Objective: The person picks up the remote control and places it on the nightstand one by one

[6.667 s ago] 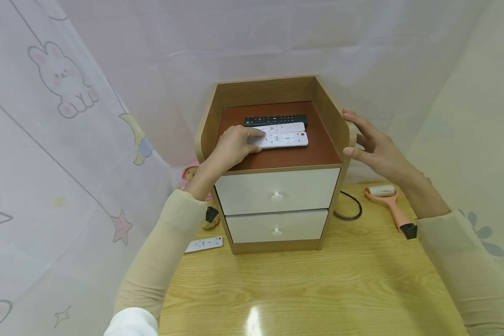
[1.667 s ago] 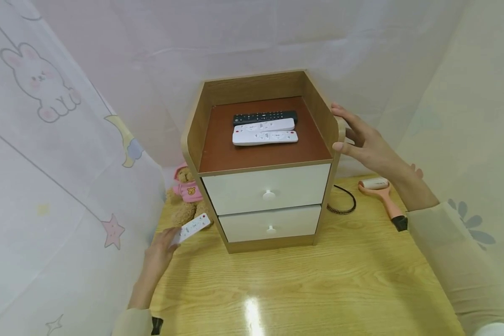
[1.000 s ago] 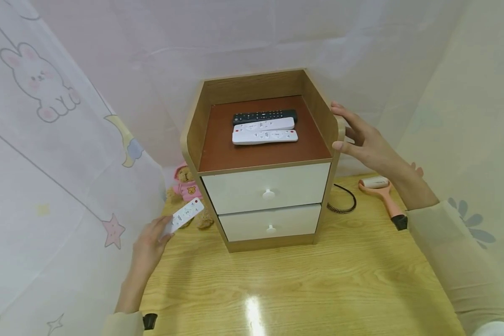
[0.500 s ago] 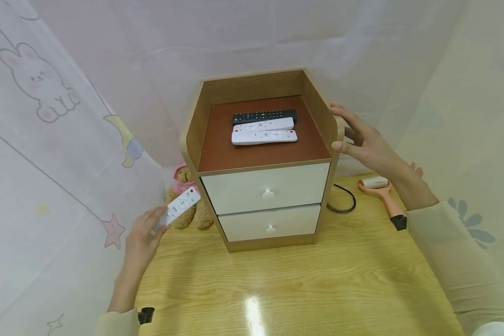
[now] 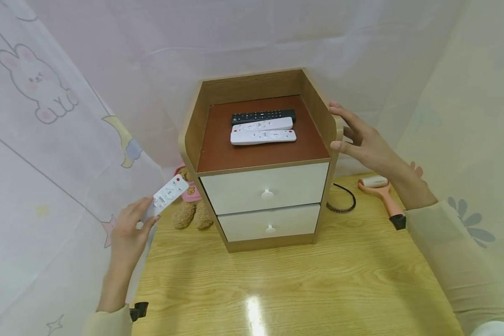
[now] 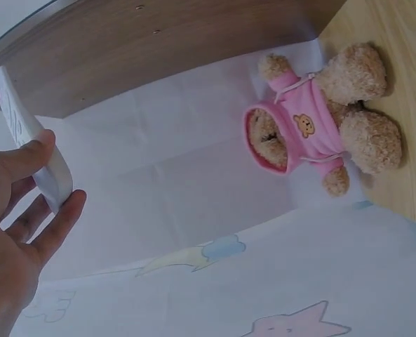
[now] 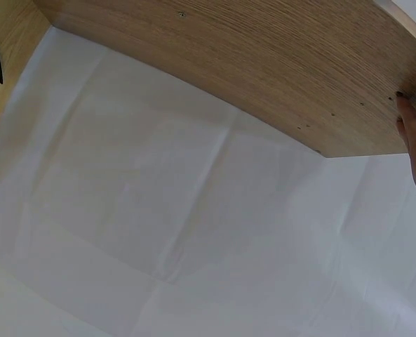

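A white remote control (image 5: 168,193) with a red button is pinched in my left hand (image 5: 128,233), raised off the table left of the small drawer cabinet (image 5: 262,189). In the left wrist view the thumb lies on one face of the remote control (image 6: 36,140), with fingertips at its lower end. My right hand (image 5: 367,144) rests against the cabinet's right side panel, thumb at the front edge and fingers along the outside. The right wrist view has its fingers (image 7: 411,126) touching the wood. On the cabinet top lie a black remote (image 5: 262,116) and two white remotes (image 5: 263,136), side by side.
A teddy bear (image 6: 309,119) in a pink hoodie sits at the cabinet's left, partly hidden in the head view. To the right are a black toothed headband (image 5: 342,205) and an orange-handled lint roller (image 5: 380,189) on the wooden table (image 5: 277,289). Cloth curtains surround everything.
My left hand has gone from the remotes on top to the white remote on the table, and has lifted it up and to the left. The right hand stays at the side panel.
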Action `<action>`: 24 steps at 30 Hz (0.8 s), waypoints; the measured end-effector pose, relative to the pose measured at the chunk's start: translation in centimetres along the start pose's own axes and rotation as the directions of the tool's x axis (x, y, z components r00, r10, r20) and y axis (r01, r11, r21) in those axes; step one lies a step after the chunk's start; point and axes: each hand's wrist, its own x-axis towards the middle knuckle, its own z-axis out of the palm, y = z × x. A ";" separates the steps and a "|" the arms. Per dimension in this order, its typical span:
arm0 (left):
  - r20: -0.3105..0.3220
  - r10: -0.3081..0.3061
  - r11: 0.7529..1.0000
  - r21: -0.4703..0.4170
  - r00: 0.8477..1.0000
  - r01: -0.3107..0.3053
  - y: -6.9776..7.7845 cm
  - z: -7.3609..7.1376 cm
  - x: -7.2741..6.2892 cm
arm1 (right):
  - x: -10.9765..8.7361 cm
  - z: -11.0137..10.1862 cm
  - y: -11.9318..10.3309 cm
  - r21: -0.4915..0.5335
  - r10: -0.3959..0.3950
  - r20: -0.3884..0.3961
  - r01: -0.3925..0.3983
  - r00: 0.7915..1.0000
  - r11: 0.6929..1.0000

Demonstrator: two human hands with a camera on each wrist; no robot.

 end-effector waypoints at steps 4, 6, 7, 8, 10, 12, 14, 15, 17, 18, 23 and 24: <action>-0.064 0.026 1.000 -0.006 0.998 -0.026 0.5 -0.5 0.5 | 0.1 -0.1 0.4 0.002 -0.006 0.004 0.006 1.000 1.000; -0.087 0.032 0.999 0.001 0.996 -0.032 0.9 -0.8 0.8 | 0.1 -0.2 1.0 0.003 -0.006 0.004 0.006 1.000 1.000; -0.095 0.034 0.999 0.004 0.995 -0.034 1.1 -0.9 1.0 | 0.1 -0.3 1.3 0.006 -0.004 0.002 0.004 1.000 1.000; -0.106 0.036 0.999 0.008 0.994 -0.035 1.2 -1.1 1.2 | 0.2 -0.4 1.6 0.007 0.000 0.000 0.000 1.000 1.000; -0.122 0.043 0.999 0.013 0.992 -0.042 1.7 -1.4 1.7 | 0.2 -0.5 2.1 0.002 0.002 -0.003 -0.002 1.000 1.000; -0.136 0.054 0.998 0.017 0.989 -0.053 2.1 -1.7 2.2 | 0.2 -0.5 2.2 0.002 0.002 -0.005 -0.002 1.000 1.000; -0.152 0.067 0.998 0.014 0.986 -0.065 2.7 -2.0 2.6 | 0.2 -0.5 1.9 0.005 -0.004 -0.002 0.004 1.000 1.000; -0.158 0.072 0.997 0.015 0.985 -0.071 3.0 -2.2 2.9 | 0.1 -0.4 1.7 0.006 -0.008 0.000 0.008 1.000 1.000; -0.186 0.084 0.996 0.014 0.979 -0.083 3.7 -2.5 3.4 | 0.1 -0.3 1.1 0.014 -0.012 0.003 0.012 1.000 1.000; -0.201 0.091 0.996 0.013 0.975 -0.090 4.0 -2.6 3.7 | 0.0 -0.2 0.8 0.016 -0.012 0.005 0.012 1.000 1.000; -0.255 0.118 0.993 0.005 0.960 -0.121 5.9 -3.4 5.3 | 0.0 0.1 0.0 0.008 -0.006 0.005 0.006 1.000 1.000; -0.260 0.121 0.992 0.002 0.958 -0.124 6.1 -3.5 5.6 | 0.0 0.1 0.0 0.009 -0.005 0.003 0.005 1.000 1.000</action>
